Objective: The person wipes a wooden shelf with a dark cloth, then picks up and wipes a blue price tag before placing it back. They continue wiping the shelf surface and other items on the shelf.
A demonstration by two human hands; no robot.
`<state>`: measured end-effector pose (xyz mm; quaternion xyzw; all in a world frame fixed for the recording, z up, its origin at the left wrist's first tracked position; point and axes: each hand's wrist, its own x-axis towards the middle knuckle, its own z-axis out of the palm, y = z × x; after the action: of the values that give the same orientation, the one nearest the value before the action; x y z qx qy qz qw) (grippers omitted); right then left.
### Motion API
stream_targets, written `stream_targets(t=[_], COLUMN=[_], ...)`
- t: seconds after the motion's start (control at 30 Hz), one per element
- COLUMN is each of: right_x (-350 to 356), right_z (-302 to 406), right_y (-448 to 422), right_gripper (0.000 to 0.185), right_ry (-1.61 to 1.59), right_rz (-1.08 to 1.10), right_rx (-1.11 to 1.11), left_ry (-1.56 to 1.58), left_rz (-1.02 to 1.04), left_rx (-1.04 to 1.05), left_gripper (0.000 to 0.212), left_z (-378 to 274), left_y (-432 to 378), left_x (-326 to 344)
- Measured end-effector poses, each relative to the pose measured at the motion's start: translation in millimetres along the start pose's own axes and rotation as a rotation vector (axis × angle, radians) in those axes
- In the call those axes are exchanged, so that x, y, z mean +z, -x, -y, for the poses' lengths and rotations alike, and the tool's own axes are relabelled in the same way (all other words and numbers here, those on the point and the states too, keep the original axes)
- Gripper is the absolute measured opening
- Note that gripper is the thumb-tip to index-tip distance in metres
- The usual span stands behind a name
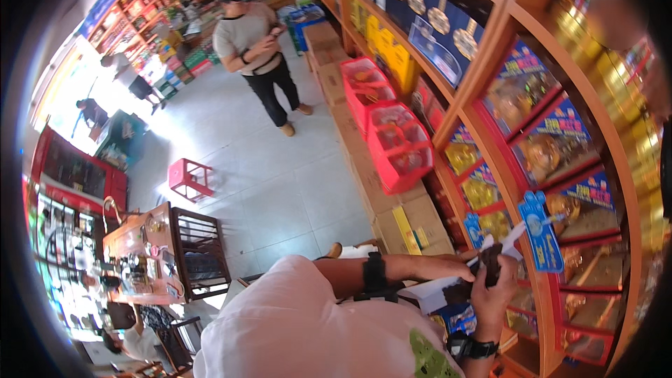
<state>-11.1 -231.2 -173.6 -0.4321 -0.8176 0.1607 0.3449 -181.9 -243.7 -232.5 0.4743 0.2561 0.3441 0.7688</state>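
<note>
My left hand [452, 269] reaches across from the left, a black band on its wrist. Its fingers meet a dark brown object [491, 263], whose exact kind I cannot make out. From the lower right, my right hand [495, 289] grips the same object, thumb on top. A white sheet [431, 294], perhaps paper, lies beneath my left forearm, and a pale strip [515, 235] sticks out past the fingers. Just below the hands is a shiny blue package [462, 318]. Blue bear-shaped tags [542, 232] hang in front of the shelf beyond them.
A wooden shelf unit [475, 131] holds boxed golden ornaments [543, 155]. Red plastic baskets [401, 149] stand on cardboard boxes [367, 181] along it. A person [252, 42] in a cap stands on the tiled floor. Leftward are a red stool [190, 178] and a wooden chair [202, 252].
</note>
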Motion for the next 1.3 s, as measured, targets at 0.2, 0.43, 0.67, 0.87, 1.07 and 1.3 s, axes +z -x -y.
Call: stream_targets(t=[0.2, 0.43, 0.67, 0.87, 1.07, 1.3], right_x=[-0.6, 10.8, 28.5, 0.5, -49.1, -71.5], right_z=[-11.6, -1.0, -22.7, -42.1, -66.9, -46.5], right_y=[-1.2, -28.5, -8.7, 1.2, 23.0, 33.7], right_gripper=[0.027, 0.032, 0.03, 0.022, 0.023, 0.022], right_ry=[-0.163, -0.643, -0.526, -0.758, -0.818, -0.897], right_rz=[0.051, 0.009, -0.04, -0.178, -0.1, 0.083], right_rx=[0.268, 0.365, 0.403, 0.564, 0.609, 0.635], left_ry=[-0.001, -0.254, -0.828, -0.65, 0.084, 0.07], left_rz=[-0.068, -0.38, -0.661, -0.468, -0.305, -0.191], left_rx=[0.071, 0.23, 0.247, 0.442, 0.329, 0.166], left_gripper=[0.088, 0.083, 0.08, 0.084, 0.087, 0.053], left_z=[-1.6, 1.0, 7.3, -2.8, -24.2, -29.4], left_y=[6.8, -3.5, -14.9, -25.7, -34.1, -16.3], left_x=[-12.4, -24.1, -4.2, -7.6, -17.4, -14.1])
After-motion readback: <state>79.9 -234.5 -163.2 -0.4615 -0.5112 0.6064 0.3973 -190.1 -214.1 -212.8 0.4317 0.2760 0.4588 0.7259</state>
